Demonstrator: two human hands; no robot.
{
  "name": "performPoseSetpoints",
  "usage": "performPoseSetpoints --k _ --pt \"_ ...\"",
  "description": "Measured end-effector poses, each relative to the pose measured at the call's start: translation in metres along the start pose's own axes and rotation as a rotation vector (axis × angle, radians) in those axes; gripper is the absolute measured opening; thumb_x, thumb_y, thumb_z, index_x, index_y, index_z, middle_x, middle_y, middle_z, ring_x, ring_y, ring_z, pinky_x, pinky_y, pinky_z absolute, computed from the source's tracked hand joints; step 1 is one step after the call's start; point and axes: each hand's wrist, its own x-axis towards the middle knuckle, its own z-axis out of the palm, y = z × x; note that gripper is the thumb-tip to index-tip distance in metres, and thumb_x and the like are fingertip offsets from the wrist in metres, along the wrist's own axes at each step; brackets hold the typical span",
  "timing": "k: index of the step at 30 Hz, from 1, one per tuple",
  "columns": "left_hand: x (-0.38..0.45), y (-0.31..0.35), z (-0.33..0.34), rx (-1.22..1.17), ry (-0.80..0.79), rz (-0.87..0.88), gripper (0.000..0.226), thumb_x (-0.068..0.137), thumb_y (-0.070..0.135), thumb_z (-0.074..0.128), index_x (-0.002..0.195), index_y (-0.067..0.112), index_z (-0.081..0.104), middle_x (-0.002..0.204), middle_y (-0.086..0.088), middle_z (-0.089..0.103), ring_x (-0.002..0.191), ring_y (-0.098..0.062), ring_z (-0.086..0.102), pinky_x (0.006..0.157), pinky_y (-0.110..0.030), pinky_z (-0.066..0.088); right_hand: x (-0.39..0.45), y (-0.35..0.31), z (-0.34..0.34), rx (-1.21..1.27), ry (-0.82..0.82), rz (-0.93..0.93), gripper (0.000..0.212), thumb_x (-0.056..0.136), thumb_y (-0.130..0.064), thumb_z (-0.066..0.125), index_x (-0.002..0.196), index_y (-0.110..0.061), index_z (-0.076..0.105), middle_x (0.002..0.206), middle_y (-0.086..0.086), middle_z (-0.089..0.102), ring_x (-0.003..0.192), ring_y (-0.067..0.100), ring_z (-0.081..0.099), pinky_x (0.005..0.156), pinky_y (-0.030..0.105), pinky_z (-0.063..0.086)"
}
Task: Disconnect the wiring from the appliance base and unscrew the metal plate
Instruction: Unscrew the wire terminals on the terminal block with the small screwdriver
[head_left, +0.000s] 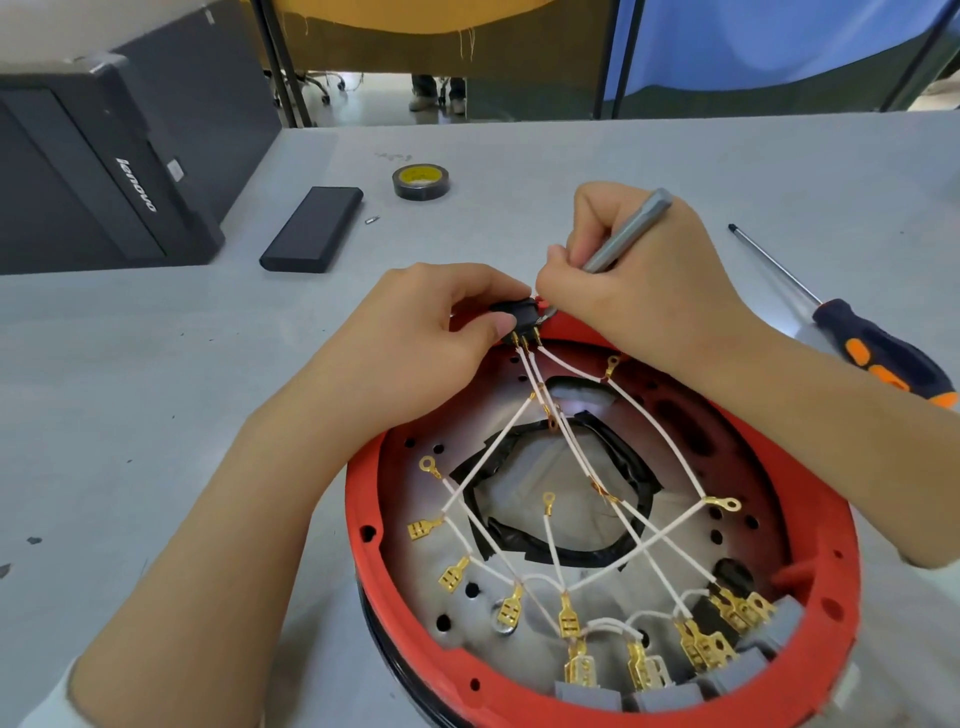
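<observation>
A round red appliance base (826, 525) lies upside down on the grey table, its inside facing me. White wires (550, 535) with brass ring and spade terminals criss-cross over a metal plate (415, 566) with a black-taped middle opening. My left hand (431, 332) pinches a small black switch (517, 314) at the base's far rim, where three wires end. My right hand (639, 280) grips a slim grey metal tool (623, 234), its tip pressed against the rim next to the switch.
An orange-and-black screwdriver (878, 348) lies to the right of the base. A black tape roll (421, 182), a flat black case (314, 228) and a small bit (371, 220) lie farther back. A black Lenovo computer case (104, 171) stands at the left.
</observation>
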Motion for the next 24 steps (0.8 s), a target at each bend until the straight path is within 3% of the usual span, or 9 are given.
performPoseSetpoints --k 10,15,19,24 --pt "0.0 0.0 0.0 -0.002 -0.001 -0.007 0.027 0.092 0.018 0.057 0.113 0.031 0.066 0.103 0.023 0.066 0.099 0.008 0.056 0.082 0.0 0.035 0.0 0.0 0.0 -0.008 -0.049 -0.007 0.034 0.08 -0.018 0.065 0.058 -0.015 0.039 0.059 0.01 0.05 0.051 0.006 0.041 0.05 0.013 0.033" --pt "0.0 0.0 0.0 -0.002 -0.002 -0.009 0.027 0.092 0.018 0.056 0.113 0.031 0.066 0.105 0.022 0.067 0.1 0.007 0.057 0.085 -0.003 0.037 0.007 0.0 0.001 0.052 -0.092 0.073 0.034 0.079 -0.015 0.066 0.057 -0.011 0.041 0.06 0.019 0.048 0.05 0.007 0.038 0.05 0.02 0.032" --pt "0.001 0.0 0.001 0.005 -0.001 -0.016 0.028 0.092 0.017 0.056 0.114 0.031 0.065 0.107 0.022 0.066 0.102 0.006 0.057 0.084 -0.001 0.036 0.018 0.0 0.001 0.095 -0.168 0.164 0.037 0.075 -0.009 0.064 0.05 -0.015 0.037 0.039 -0.007 0.042 0.038 0.003 0.042 0.042 0.01 0.03" --pt "0.001 0.0 0.001 -0.01 0.002 -0.019 0.028 0.091 0.017 0.057 0.114 0.03 0.065 0.106 0.021 0.066 0.1 0.008 0.056 0.081 0.004 0.034 0.026 0.001 0.003 0.098 -0.246 0.236 0.035 0.069 -0.009 0.062 0.049 -0.015 0.034 0.033 -0.009 0.032 0.036 0.006 0.032 0.04 0.018 0.028"
